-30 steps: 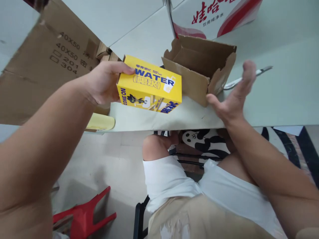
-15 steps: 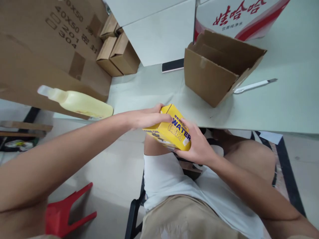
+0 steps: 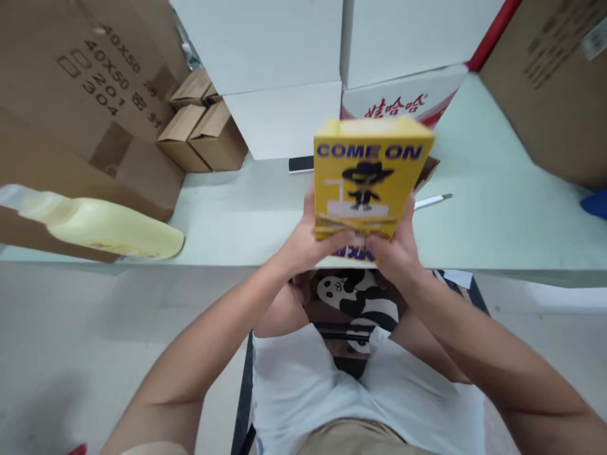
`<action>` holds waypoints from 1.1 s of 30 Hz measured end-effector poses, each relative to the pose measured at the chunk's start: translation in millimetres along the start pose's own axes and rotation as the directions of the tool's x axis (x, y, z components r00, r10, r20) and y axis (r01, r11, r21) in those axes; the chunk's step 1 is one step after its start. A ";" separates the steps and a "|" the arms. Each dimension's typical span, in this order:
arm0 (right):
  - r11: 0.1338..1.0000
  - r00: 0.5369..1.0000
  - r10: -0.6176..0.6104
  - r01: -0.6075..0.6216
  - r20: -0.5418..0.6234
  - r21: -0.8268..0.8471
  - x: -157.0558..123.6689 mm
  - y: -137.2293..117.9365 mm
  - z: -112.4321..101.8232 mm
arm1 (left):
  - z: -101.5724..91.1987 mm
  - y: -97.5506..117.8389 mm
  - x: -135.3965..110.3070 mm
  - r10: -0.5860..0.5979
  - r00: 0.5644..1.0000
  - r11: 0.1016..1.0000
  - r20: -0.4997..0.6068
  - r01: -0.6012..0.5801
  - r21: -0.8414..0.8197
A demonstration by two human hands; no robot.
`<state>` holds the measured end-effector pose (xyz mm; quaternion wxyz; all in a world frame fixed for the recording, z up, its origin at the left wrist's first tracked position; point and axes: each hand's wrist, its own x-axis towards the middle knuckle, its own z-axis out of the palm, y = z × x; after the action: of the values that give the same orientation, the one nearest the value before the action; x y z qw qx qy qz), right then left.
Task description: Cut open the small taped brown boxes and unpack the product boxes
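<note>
Between my two hands a yellow box is held up over the table's front edge, its "COME ON" side with a figure in a black hat facing me. My left hand grips the lower left side, thumb across the bottom front. On the lower right, my right hand grips it the same way, the thumbs almost meeting. The fingers behind the box are hidden. An open brown carton is mostly covered by the box. Beside it lies a white craft knife with its blade showing.
A pale yellow bottle stands at the left of the pale green table. Behind are small brown boxes, white boxes and a dark flat object. Large cartons stand at both sides.
The yellow box has been raised from above my lap and turned so its front faces me. My left hand has shifted from its top to its lower left side. My view has also shifted.
</note>
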<state>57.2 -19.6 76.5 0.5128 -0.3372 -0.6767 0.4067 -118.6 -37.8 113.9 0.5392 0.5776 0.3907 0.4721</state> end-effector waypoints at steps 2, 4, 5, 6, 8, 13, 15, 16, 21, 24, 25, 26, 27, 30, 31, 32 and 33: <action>1.000 1.000 -0.005 0.005 0.005 0.002 50.9 -19.1 -11.8 | 2.7 21.1 41.6 0.121 0.990 0.992 -0.069 -0.123 -0.035; 0.992 0.993 0.116 -0.114 -0.028 0.060 105.5 -37.7 -25.0 | 0.3 46.4 89.2 0.079 0.992 0.995 -0.100 -0.085 -0.057; 0.963 0.968 0.247 -0.240 -0.043 0.122 131.7 -45.0 -31.2 | -2.3 58.8 113.4 -0.026 0.994 0.999 -0.109 0.024 -0.024; 0.910 0.922 0.384 -0.367 -0.056 0.193 155.9 -50.5 -36.7 | -5.1 70.3 136.7 -0.121 0.986 0.992 -0.114 0.125 0.035; 0.851 0.868 0.494 -0.470 -0.052 0.234 195.6 -54.8 -44.8 | -10.4 89.1 177.2 -0.195 0.964 0.966 -0.182 0.221 0.136; 0.755 0.784 0.618 -0.573 -0.054 0.320 237.6 -42.1 -49.6 | -13.7 107.1 224.3 -0.272 0.925 0.903 -0.265 0.340 0.262; 0.753 0.792 0.608 -0.558 -0.045 0.350 237.1 -37.0 -49.4 | -11.7 104.3 226.3 -0.276 0.924 0.902 -0.264 0.344 0.262; 0.747 0.789 0.613 -0.563 -0.038 0.353 234.6 -35.9 -49.9 | -10.2 101.8 225.3 -0.272 0.926 0.907 -0.262 0.338 0.252; 0.822 0.861 0.507 -0.467 -0.046 0.327 204.4 -47.0 -71.6 | -3.1 84.9 193.0 -0.160 0.963 0.980 -0.215 0.182 0.085; 0.886 0.916 0.398 -0.368 -0.053 0.282 176.2 -53.5 -109.8 | -6.1 57.4 146.2 -0.046 0.948 0.996 -0.315 0.021 -0.081; 0.902 0.926 0.375 -0.351 -0.052 0.253 166.6 -51.6 -126.6 | -8.9 41.8 128.5 -0.002 0.939 0.994 -0.344 -0.034 -0.099; 0.915 0.931 0.359 -0.337 -0.069 0.222 157.4 -46.8 -144.6 | -12.2 22.8 111.4 0.023 0.936 0.991 -0.351 -0.067 -0.114; 0.921 0.925 0.365 -0.343 -0.101 0.186 148.7 -38.7 -163.2 | -15.5 1.3 96.1 0.020 0.931 0.989 -0.363 -0.071 -0.129; 0.885 0.835 0.465 -0.431 -0.293 0.175 126.2 3.3 -215.6 | -22.0 -65.7 66.3 -0.117 0.894 0.988 -0.433 0.062 -0.138; 0.857 0.768 0.515 -0.477 -0.380 0.197 120.0 21.2 -230.3 | -22.1 -84.3 62.5 -0.141 0.893 0.986 -0.426 0.091 -0.137; 0.820 0.682 0.562 -0.531 -0.468 0.211 114.4 39.8 -243.1 | -21.2 -99.1 61.2 -0.162 0.897 0.984 -0.410 0.118 -0.130; 0.782 0.612 0.600 -0.584 -0.515 0.217 109.6 58.0 -254.0 | -19.7 -109.8 62.0 -0.172 0.906 0.983 -0.387 0.135 -0.121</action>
<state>278.4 153.7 106.8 0.5287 -0.6374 -0.3409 0.4450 -115.9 39.2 12.2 0.5104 0.4121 0.5140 0.5527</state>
